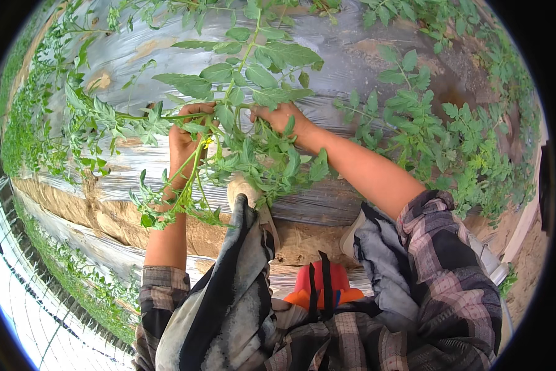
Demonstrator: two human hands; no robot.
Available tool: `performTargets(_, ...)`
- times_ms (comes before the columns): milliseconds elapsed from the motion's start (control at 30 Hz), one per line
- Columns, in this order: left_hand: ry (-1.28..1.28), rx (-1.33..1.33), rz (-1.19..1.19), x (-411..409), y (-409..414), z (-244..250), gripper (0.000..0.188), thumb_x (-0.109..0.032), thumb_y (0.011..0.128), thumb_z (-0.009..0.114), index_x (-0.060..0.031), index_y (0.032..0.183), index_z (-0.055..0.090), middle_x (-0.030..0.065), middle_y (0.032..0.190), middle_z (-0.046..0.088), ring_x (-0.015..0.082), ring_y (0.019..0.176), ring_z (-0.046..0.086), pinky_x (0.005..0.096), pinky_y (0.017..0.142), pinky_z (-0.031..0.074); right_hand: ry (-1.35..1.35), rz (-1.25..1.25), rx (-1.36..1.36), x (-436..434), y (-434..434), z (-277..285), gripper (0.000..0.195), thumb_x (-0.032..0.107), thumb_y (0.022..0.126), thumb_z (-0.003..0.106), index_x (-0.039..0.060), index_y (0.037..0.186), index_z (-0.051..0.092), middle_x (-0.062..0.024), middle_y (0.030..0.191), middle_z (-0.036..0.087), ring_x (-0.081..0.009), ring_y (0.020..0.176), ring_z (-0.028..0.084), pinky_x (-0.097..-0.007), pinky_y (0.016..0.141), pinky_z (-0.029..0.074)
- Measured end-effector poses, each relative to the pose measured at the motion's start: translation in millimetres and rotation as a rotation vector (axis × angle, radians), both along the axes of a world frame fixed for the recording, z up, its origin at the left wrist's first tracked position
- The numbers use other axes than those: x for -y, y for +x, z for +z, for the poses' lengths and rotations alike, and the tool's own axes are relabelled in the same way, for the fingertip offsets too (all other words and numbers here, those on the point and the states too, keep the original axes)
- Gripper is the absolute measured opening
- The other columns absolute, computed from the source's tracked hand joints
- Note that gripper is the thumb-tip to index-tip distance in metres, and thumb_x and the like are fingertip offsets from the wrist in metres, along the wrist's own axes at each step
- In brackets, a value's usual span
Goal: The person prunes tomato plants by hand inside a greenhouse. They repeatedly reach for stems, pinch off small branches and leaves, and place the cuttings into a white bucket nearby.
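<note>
A leafy tomato plant stands before me, its branches spread out and a small yellow flower near the middle. My left hand has its fingers curled around a stem on the plant's left side, partly covered by leaves. On the other side, my right hand grips in among the stalks close to the main stem; leaves hide its fingertips. One long leafy shoot reaches up and away between the two hands.
Silvery plastic mulch covers the bed, with bare soil along a strip near my feet. More tomato plants grow at right and left. A red and orange object sits between my legs. Netting lines the lower left.
</note>
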State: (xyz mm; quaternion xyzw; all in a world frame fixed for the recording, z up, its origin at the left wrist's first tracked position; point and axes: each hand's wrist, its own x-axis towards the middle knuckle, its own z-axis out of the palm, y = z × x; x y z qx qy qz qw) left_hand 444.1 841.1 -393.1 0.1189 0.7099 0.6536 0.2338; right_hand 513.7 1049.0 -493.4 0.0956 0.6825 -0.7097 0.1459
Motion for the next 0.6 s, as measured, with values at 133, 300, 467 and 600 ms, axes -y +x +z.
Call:
performTargets(133, -0.086, 0.003, 0.042, 7.2, 4.2, 3.9, 0.024, -0.005, 0.088, 0.069, -0.0007, 0.109, 0.057, 0.0110, 0.114, 0.065, 0.0131, 0.101, 0.058, 0.0277, 0.088, 0.047, 0.253, 0.066, -0.226, -0.3, 8.5, 24.3, 0.014, 0.016, 0.084, 0.067, 0.0023, 0.085, 0.066, -0.0126, 0.072, 0.065, -0.0238, 0.068, 0.062, -0.0374, 0.067, 0.048)
performTargets(300, -0.102, 0.025, 0.009, 9.2, 4.6, 1.1, 0.028, -0.004, 0.088, 0.068, 0.0000, 0.112, 0.055, 0.0085, 0.110, 0.064, 0.0111, 0.091, 0.060, 0.0246, 0.081, 0.049, 0.465, -0.049, -0.282, 0.2, 9.7, 51.3, 0.030, 0.028, 0.077, 0.075, 0.0006, 0.086, 0.067, -0.0170, 0.075, 0.066, -0.0326, 0.069, 0.063, -0.0392, 0.068, 0.050)
performTargets(467, -0.074, 0.039, -0.027, -5.2, 11.0, 15.0, 0.026, 0.002, 0.088, 0.064, 0.0007, 0.113, 0.055, 0.0085, 0.108, 0.063, 0.0134, 0.097, 0.059, 0.0287, 0.086, 0.049, 0.909, 0.306, -0.367, 5.8, -31.4, 84.6, 0.038, 0.037, 0.074, 0.075, 0.0075, 0.097, 0.070, -0.0181, 0.093, 0.066, -0.0323, 0.083, 0.063, -0.0418, 0.075, 0.050)
performTargets(600, -0.113, -0.074, -0.049, -10.9, 14.2, 18.9, 0.025, 0.006, 0.086, 0.062, 0.0013, 0.110, 0.056, 0.0086, 0.107, 0.062, 0.0157, 0.098, 0.060, 0.0304, 0.088, 0.049, 1.068, 0.385, -0.793, 0.1, -28.6, 88.3, 0.035, 0.020, 0.070, 0.073, 0.0115, 0.103, 0.066, -0.0151, 0.111, 0.060, -0.0370, 0.104, 0.056, -0.0487, 0.086, 0.045)
